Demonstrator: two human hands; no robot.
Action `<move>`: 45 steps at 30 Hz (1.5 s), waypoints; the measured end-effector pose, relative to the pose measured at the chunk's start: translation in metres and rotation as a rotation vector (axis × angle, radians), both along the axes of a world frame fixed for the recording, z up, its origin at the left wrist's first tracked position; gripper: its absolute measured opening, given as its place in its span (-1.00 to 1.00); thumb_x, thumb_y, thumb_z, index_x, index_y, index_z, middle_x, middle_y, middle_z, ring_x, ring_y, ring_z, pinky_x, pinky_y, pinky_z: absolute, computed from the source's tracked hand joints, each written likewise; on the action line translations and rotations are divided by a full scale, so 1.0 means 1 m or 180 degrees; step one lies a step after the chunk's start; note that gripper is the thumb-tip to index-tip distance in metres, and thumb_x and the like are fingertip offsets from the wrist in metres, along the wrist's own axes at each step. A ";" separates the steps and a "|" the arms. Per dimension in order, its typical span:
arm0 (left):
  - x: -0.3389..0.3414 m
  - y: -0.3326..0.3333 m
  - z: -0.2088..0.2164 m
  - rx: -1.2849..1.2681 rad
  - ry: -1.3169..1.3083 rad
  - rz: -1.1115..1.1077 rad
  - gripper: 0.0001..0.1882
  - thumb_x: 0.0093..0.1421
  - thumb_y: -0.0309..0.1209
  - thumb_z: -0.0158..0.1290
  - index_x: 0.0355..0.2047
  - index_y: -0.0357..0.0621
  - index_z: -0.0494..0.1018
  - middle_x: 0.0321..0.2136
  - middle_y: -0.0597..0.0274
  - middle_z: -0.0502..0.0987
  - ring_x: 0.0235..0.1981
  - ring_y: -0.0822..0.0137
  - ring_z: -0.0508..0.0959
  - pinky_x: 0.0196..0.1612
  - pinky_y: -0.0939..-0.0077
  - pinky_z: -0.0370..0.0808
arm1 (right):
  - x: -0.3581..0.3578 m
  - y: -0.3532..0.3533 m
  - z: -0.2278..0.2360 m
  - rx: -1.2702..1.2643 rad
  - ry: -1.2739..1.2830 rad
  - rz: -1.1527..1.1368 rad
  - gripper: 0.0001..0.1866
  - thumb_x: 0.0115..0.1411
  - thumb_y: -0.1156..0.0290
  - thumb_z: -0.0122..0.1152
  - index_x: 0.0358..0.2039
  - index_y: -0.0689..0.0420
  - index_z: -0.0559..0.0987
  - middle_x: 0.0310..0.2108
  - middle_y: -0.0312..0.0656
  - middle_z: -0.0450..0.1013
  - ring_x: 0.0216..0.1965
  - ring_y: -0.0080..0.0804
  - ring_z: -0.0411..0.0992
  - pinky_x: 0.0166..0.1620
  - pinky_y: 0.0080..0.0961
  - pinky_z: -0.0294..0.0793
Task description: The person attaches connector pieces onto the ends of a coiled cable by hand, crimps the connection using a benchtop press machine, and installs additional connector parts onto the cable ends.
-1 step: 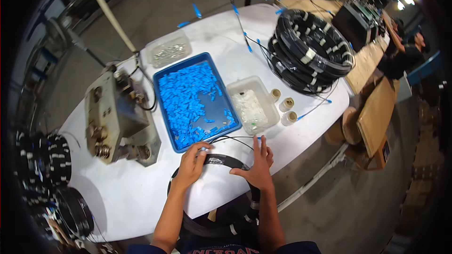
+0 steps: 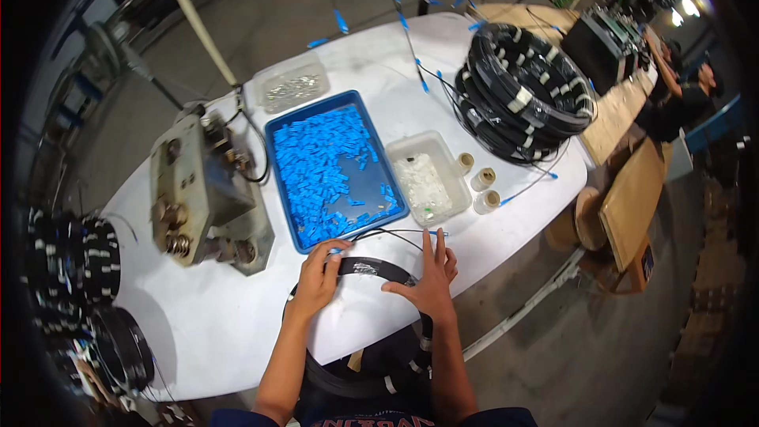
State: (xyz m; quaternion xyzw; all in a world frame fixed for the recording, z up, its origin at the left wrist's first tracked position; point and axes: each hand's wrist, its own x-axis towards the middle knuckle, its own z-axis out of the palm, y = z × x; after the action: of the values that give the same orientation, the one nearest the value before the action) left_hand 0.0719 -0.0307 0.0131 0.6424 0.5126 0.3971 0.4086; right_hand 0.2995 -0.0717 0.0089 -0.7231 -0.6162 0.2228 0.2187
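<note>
A coil of black cable (image 2: 368, 266), bound with clear tape, lies over the table's near edge and hangs down toward my lap. My left hand (image 2: 318, 278) is closed at the coil's left side, pinching a thin black cable end with a small blue sleeve (image 2: 335, 251). To the right, my right hand (image 2: 428, 283) has its thumb and fingers spread over the coil's other side. Near its fingertips lies another blue-tipped cable end (image 2: 439, 233). A thin black cable (image 2: 387, 230) arches between both hands. The undersides of my fingers are partly hidden.
Beyond my hands stand a blue tray (image 2: 403, 198) of blue sleeves, a clear bin (image 2: 457, 182) of whitish pieces and a bin (image 2: 292, 83) of metal pieces. A metal machine (image 2: 209, 198) is left; stacked cable coils (image 2: 522, 99) and several small spools (image 2: 487, 202) are right. A person (image 2: 684, 99) works far right.
The whole view has shifted slightly, with the table's things a little farther right. My hands hold nearly the same pose around the coil.
</note>
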 end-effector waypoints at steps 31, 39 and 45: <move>-0.167 -0.253 -0.029 -0.1049 -0.1137 0.1761 -0.45 0.32 -0.20 0.01 0.17 -0.37 0.31 0.05 -0.02 0.49 0.06 0.22 0.49 0.16 0.42 0.36 | -0.100 -0.023 -0.042 0.0281 0.0992 0.1030 -0.42 -0.18 0.22 0.52 -0.20 0.14 0.40 -0.38 -0.15 0.48 -0.37 -0.18 0.46 -0.20 -0.31 0.45; -0.167 -0.274 -0.039 -0.0406 0.1725 0.3057 -0.34 0.05 -0.39 0.24 0.14 -0.34 0.29 -0.02 -0.17 0.38 0.01 -0.13 0.38 0.11 0.08 0.33 | -0.160 -0.053 -0.035 0.0191 0.1340 0.0865 -0.44 -0.16 0.28 0.51 -0.21 0.17 0.39 -0.39 -0.10 0.46 -0.36 -0.20 0.46 -0.17 -0.33 0.45; -0.179 -0.259 -0.030 -0.0310 0.1234 0.2939 -0.54 0.06 -0.53 0.19 0.00 -0.25 0.40 -0.12 -0.11 0.42 -0.07 -0.15 0.44 0.02 0.12 0.40 | -0.146 -0.069 -0.034 0.0344 0.2006 0.0805 -0.48 -0.09 0.44 0.48 -0.18 0.22 0.36 -0.31 -0.17 0.38 -0.28 -0.40 0.37 -0.12 -0.47 0.40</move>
State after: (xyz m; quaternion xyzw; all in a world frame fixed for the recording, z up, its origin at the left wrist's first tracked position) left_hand -0.1075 -0.2898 -0.0164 0.3907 0.8277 0.3854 0.1169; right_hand 0.1537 -0.1404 -0.0255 -0.5239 -0.6140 0.4276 0.4070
